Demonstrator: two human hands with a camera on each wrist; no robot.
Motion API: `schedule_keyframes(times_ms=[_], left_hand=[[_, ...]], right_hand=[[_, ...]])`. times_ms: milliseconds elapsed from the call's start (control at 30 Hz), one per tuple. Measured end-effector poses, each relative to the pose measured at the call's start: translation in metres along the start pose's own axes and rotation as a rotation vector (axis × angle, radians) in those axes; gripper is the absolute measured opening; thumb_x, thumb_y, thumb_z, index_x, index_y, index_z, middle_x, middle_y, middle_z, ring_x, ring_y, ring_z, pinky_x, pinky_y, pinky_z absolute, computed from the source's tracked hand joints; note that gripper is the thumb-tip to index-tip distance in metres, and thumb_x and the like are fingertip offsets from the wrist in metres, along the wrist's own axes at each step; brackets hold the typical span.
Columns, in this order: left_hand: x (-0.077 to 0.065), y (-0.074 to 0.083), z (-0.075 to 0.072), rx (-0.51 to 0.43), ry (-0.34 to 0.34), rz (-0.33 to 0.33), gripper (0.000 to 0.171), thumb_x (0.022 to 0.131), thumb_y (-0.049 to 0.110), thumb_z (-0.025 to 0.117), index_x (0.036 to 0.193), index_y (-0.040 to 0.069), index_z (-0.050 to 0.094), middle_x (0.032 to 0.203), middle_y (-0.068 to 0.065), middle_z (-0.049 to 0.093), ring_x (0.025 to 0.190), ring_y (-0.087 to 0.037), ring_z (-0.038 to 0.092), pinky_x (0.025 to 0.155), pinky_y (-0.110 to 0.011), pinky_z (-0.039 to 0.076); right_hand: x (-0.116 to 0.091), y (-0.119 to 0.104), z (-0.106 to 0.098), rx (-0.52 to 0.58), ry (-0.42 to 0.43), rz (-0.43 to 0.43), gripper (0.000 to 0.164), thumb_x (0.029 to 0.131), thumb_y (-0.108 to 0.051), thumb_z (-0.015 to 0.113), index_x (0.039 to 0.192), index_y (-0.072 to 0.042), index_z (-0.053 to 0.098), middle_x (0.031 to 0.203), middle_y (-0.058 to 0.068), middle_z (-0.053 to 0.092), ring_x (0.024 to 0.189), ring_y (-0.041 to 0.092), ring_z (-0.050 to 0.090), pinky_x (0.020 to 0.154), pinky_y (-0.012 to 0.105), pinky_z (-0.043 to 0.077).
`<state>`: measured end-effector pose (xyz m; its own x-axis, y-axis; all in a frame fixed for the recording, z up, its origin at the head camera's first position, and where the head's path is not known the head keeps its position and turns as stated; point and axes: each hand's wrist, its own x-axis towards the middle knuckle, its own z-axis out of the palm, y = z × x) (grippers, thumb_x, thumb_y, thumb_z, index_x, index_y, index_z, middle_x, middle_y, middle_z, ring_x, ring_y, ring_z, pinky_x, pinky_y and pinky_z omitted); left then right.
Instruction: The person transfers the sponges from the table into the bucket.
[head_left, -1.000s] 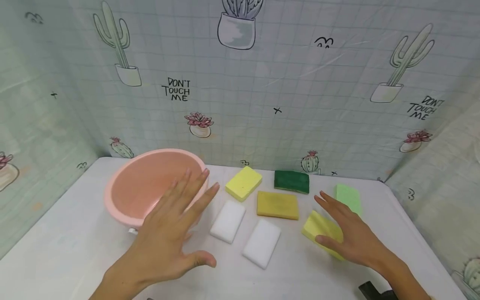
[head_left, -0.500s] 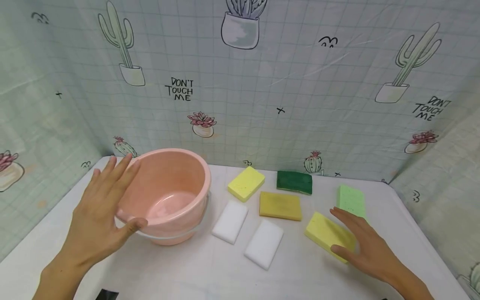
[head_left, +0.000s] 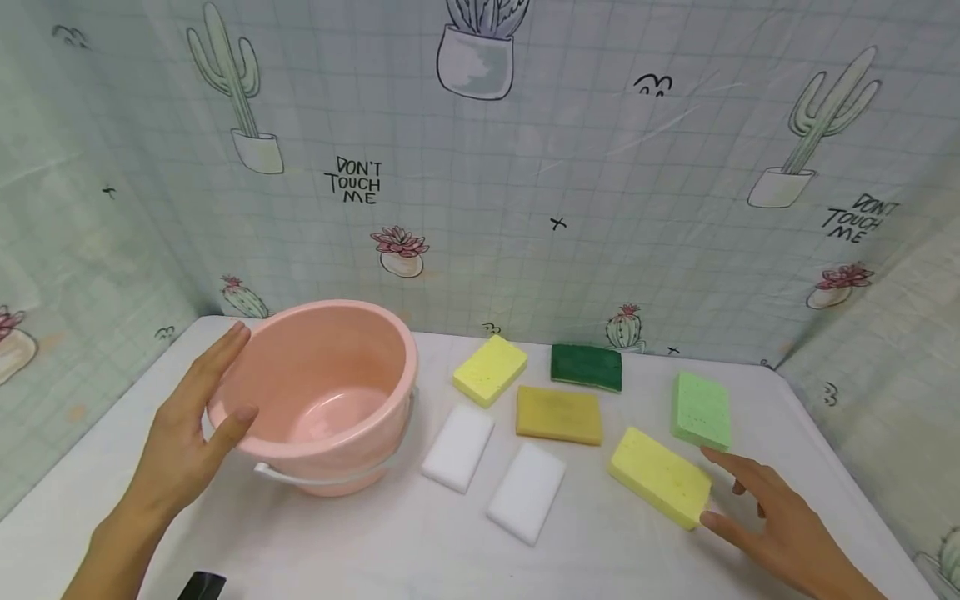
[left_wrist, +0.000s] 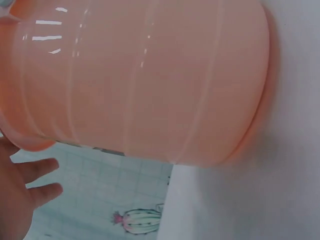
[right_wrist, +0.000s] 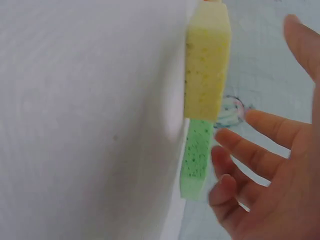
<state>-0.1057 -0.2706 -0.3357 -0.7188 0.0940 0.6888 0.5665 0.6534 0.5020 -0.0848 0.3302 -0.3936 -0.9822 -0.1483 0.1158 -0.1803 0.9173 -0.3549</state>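
A pink bucket (head_left: pixel 337 433) with a white handle stands on the left of the white table. My left hand (head_left: pixel 183 425) is at its left rim, fingers extended along the outside and thumb over the rim's near edge. In the left wrist view, two fingers (left_wrist: pixel 42 170) of this hand show straight beside the bucket wall (left_wrist: pixel 135 80). My right hand (head_left: pixel 780 521) hovers off the right end of a yellow sponge (head_left: pixel 660 477), thumb and fingers spread with nothing between them. In the right wrist view the sponge (right_wrist: pixel 205 70) lies in front of the palm, with a green sponge (right_wrist: pixel 196 155) beyond.
Two white sponges (head_left: pixel 459 447) lie right of the bucket. Behind them are another yellow sponge (head_left: pixel 491 370), a mustard-coloured sponge (head_left: pixel 558 414) and a dark green scouring pad (head_left: pixel 587 367). A light green sponge (head_left: pixel 701 410) lies toward the right edge. A cactus-print cloth (head_left: pixel 465 183) hangs behind the table.
My left hand has moved left from in front of the bucket to its left rim. My right hand has drawn back right and nearer, from over the yellow sponge to beside it.
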Motion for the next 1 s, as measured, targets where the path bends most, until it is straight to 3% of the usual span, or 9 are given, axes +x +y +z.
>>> schedule_keyframes(times_ms=[67,233,433,700,867,1000], left_hand=[[0.0,-0.002,0.001,-0.039,-0.007,-0.016,0.061,0.087,0.009,0.057,0.146,0.009,0.04,0.151,-0.01,0.035,0.14,-0.014,0.027,0.108,-0.02,0.016],[-0.002,-0.005,0.001,-0.137,-0.036,-0.058,0.061,0.089,0.004,0.05,0.148,0.009,0.036,0.153,-0.01,0.03,0.14,-0.013,0.025,0.107,-0.018,0.017],[-0.003,-0.001,-0.003,-0.247,-0.13,-0.19,0.062,0.094,0.006,0.044,0.152,0.014,0.026,0.158,-0.004,0.016,0.14,-0.012,0.018,0.102,-0.013,0.024],[-0.003,0.008,-0.003,-0.216,-0.19,-0.308,0.067,0.093,0.012,0.049,0.153,0.023,0.022,0.158,0.006,0.008,0.141,-0.011,0.014,0.092,-0.008,0.032],[-0.005,0.01,-0.002,-0.23,-0.205,-0.315,0.07,0.092,0.011,0.05,0.154,0.024,0.02,0.158,0.006,0.006,0.141,-0.012,0.013,0.089,-0.008,0.035],[-0.008,0.011,-0.005,-0.257,-0.225,-0.319,0.076,0.092,0.006,0.05,0.154,0.028,0.013,0.158,0.004,0.005,0.134,-0.01,0.023,0.087,-0.008,0.038]], right_hand=[[-0.001,0.003,0.002,0.031,0.021,-0.008,0.069,0.081,-0.043,0.074,0.141,-0.019,0.046,0.103,-0.001,0.051,0.073,0.009,0.042,0.053,0.024,0.033],[0.0,0.005,0.01,0.125,-0.005,0.039,0.072,0.078,-0.042,0.076,0.14,-0.02,0.047,0.096,-0.002,0.052,0.07,0.005,0.043,0.053,0.022,0.034],[0.001,0.003,0.017,0.184,-0.04,0.123,0.077,0.075,-0.045,0.077,0.14,-0.017,0.046,0.083,0.002,0.047,0.069,0.008,0.042,0.055,0.022,0.034],[0.001,-0.001,0.024,0.229,-0.059,0.191,0.084,0.073,-0.047,0.078,0.142,-0.017,0.04,0.09,0.005,0.047,0.069,0.011,0.041,0.055,0.024,0.033],[0.0,-0.003,0.029,0.217,-0.035,0.194,0.087,0.07,-0.048,0.08,0.142,-0.019,0.041,0.093,0.006,0.048,0.067,0.012,0.04,0.054,0.023,0.033],[0.0,-0.004,0.032,0.241,0.014,0.142,0.08,0.072,-0.043,0.081,0.14,-0.022,0.044,0.093,0.004,0.047,0.067,0.01,0.04,0.054,0.023,0.033]])
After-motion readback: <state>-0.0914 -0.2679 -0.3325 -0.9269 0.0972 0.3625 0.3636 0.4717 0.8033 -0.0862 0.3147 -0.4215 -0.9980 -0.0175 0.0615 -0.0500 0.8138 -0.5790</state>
